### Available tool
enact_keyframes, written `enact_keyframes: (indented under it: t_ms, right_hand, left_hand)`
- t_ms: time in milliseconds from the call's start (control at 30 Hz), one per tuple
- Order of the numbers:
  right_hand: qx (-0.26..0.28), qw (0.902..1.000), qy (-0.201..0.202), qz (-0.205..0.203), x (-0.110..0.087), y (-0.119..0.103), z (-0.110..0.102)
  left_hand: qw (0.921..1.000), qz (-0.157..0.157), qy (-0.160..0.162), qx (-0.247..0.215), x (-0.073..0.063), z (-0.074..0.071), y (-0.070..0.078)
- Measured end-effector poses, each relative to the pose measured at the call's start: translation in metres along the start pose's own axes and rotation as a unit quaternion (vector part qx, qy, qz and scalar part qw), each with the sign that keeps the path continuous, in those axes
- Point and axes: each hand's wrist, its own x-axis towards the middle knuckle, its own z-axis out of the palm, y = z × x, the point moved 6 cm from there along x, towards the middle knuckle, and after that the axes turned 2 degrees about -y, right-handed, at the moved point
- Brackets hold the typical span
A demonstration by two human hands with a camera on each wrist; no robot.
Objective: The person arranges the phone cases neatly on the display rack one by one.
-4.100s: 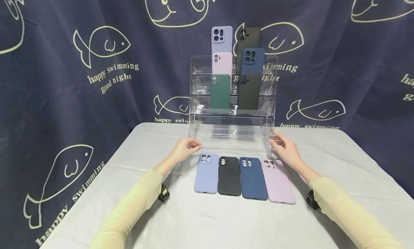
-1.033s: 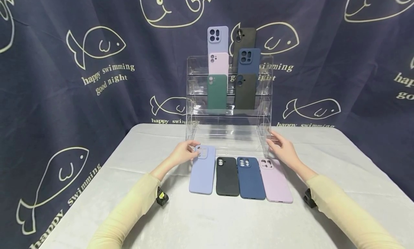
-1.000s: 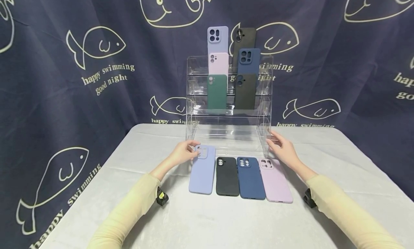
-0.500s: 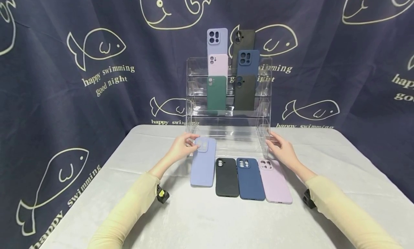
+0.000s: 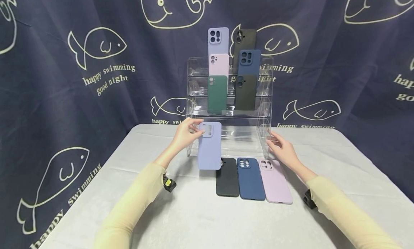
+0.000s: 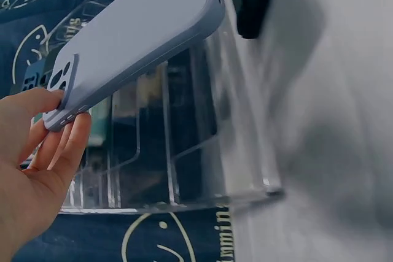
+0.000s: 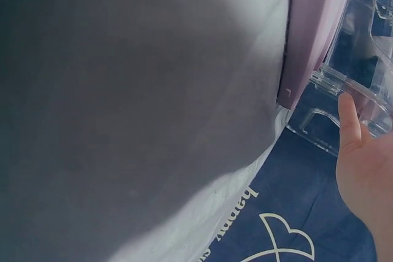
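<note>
My left hand (image 5: 185, 135) pinches a lavender phone case (image 5: 210, 153) by its upper left edge, at the camera cutouts. The case hangs tilted in front of the lower tiers of a clear acrylic display stand (image 5: 231, 116). In the left wrist view, the thumb lies on the back of the lavender case (image 6: 141, 23) and the fingers are under its edge. My right hand (image 5: 284, 150) grips the stand's lower right side, thumb in front. The right wrist view shows that thumb (image 7: 347, 118) against the clear plastic.
On the table lie a black case (image 5: 227, 180), a navy case (image 5: 252, 182) and a pink case (image 5: 277, 184) in a row. Upper tiers bear several cases, including a green one (image 5: 217, 92) and a black one (image 5: 245, 92). A fish-print curtain (image 5: 106, 69) hangs behind.
My left hand has let go of the stand's left side, taken the lavender case from the row and lifted it up towards the lower tiers. The right hand stays put.
</note>
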Motion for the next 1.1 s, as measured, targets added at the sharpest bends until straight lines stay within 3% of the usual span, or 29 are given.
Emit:
enact_keyframes:
  t_ms: [233, 500, 800, 1100]
  right_hand:
    - [-0.013, 0.9999, -0.001, 0.006, -0.007, -0.032, -0.006]
    - [-0.011, 0.9999, 0.007, 0.01, -0.001, 0.001, -0.005]
    - [-0.006, 0.9999, 0.008, 0.012, -0.002, 0.0, -0.005]
    - [0.004, 0.9999, 0.0, 0.013, -0.001, 0.0, 0.002]
  left_hand:
    - [0.9998, 0.008, 0.02, 0.002, 0.027, 0.003, 0.016]
    - [0.9991, 0.021, 0.037, 0.002, 0.057, 0.007, 0.035]
    - [0.9979, 0.031, 0.056, -0.005, 0.084, 0.015, 0.051]
    - [0.9948, 0.035, 0.095, -0.017, 0.096, 0.019, 0.052]
